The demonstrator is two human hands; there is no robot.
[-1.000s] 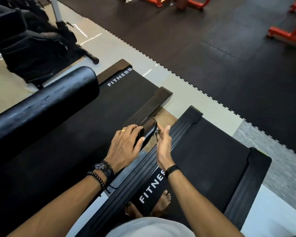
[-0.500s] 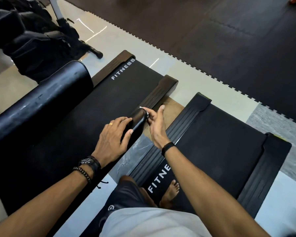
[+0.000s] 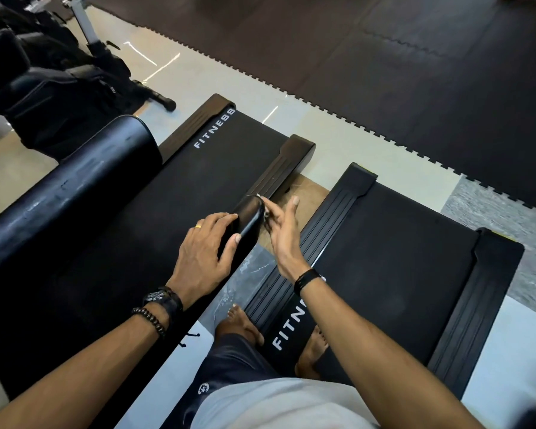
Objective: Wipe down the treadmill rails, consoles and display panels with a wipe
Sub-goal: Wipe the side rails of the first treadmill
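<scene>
A black padded handrail (image 3: 249, 218) of the left treadmill ends in the middle of the view. My left hand (image 3: 203, 252) grips it from above, fingers over the top and thumb on the near side. At the rail's end cap, my right hand (image 3: 283, 233) pinches a small pale scrap, apparently the wipe (image 3: 265, 215), with its index finger raised; most of the scrap is hidden. The left treadmill's belt (image 3: 229, 156) lies below the rail. I stand at the right treadmill's belt (image 3: 384, 258).
A thick black rail (image 3: 68, 193) crosses the left side. Black bags and gym gear (image 3: 59, 88) sit at the far left. Dark foam floor mats (image 3: 384, 72) fill the back. My left foot (image 3: 239, 323) is by the gap between the treadmills.
Both hands stayed at the rail's end while the view shifted. My left foot moved off the right belt toward the gap between the treadmills. My right index finger lifted.
</scene>
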